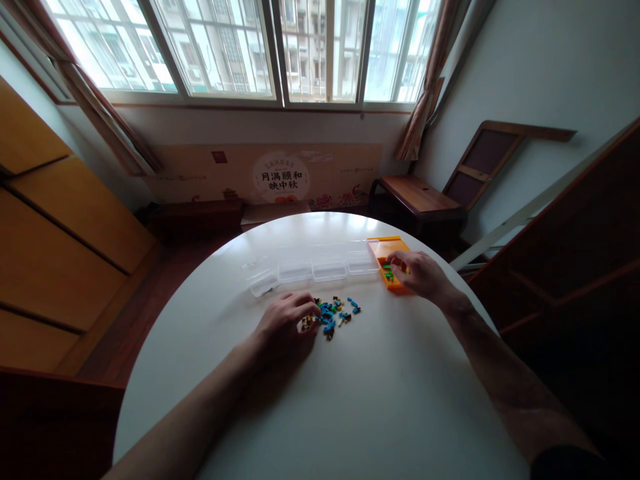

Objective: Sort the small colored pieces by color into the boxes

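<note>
A small pile of toy building bricks (327, 317), blue, yellow, brown and green, lies in the middle of the white table. At its left edge is my left hand (287, 317), its fingers curved and apart around a few brown and yellow pieces. My right hand (420, 272) is over an orange box (395, 289) at the right, with fingers bent inward; what is between the fingertips is too small to make out. Green bricks (389, 272) show inside the box, and red and yellow bits appear near my fingers. The hand hides the box's right part.
A clear plastic compartment case (330, 269) stretches across the table behind the pile, reaching the orange box. The round white table (360, 413) has a curved far edge. Beyond it stand a wooden bench (420, 193) and a printed panel (340, 170) below the window.
</note>
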Action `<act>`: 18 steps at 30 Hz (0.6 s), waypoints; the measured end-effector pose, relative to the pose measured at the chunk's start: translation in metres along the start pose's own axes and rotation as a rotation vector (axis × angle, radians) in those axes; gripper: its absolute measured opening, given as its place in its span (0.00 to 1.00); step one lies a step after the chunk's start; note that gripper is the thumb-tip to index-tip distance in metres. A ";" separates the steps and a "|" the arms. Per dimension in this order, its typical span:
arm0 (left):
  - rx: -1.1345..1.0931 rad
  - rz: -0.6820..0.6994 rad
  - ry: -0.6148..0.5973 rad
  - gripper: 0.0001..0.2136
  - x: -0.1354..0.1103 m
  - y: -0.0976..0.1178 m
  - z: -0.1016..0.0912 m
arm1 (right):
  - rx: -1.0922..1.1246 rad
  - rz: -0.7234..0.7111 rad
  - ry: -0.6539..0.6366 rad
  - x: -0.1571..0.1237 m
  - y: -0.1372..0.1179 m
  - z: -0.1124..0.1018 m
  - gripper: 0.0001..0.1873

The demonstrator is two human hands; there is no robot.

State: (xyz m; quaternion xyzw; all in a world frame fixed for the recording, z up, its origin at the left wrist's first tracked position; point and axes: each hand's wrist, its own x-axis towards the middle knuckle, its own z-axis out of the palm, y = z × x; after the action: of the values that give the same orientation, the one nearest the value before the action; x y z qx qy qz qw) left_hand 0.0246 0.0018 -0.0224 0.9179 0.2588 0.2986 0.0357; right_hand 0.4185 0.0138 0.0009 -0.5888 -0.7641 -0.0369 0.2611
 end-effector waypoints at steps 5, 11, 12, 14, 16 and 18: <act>-0.039 0.028 -0.015 0.07 -0.001 -0.003 0.002 | -0.015 0.066 0.031 0.000 0.000 0.003 0.08; -0.045 0.026 -0.039 0.07 0.001 -0.001 0.000 | 0.109 -0.018 0.050 -0.001 -0.018 0.011 0.08; -0.038 0.022 -0.033 0.06 0.002 0.000 -0.001 | 0.146 -0.064 0.056 -0.002 -0.024 0.013 0.07; -0.027 0.018 -0.018 0.05 0.004 0.002 -0.002 | 0.219 -0.198 0.044 -0.004 -0.039 0.018 0.07; -0.020 0.022 -0.007 0.04 0.006 0.003 -0.002 | 0.287 -0.351 0.002 -0.007 -0.054 0.023 0.07; -0.007 0.021 0.007 0.03 0.007 0.003 -0.001 | 0.346 -0.465 -0.038 -0.010 -0.067 0.028 0.05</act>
State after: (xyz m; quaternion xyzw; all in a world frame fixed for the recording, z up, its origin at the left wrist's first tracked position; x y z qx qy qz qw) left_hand 0.0301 0.0026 -0.0170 0.9194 0.2483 0.3029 0.0347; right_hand 0.3484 -0.0056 -0.0110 -0.3453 -0.8782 0.0463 0.3278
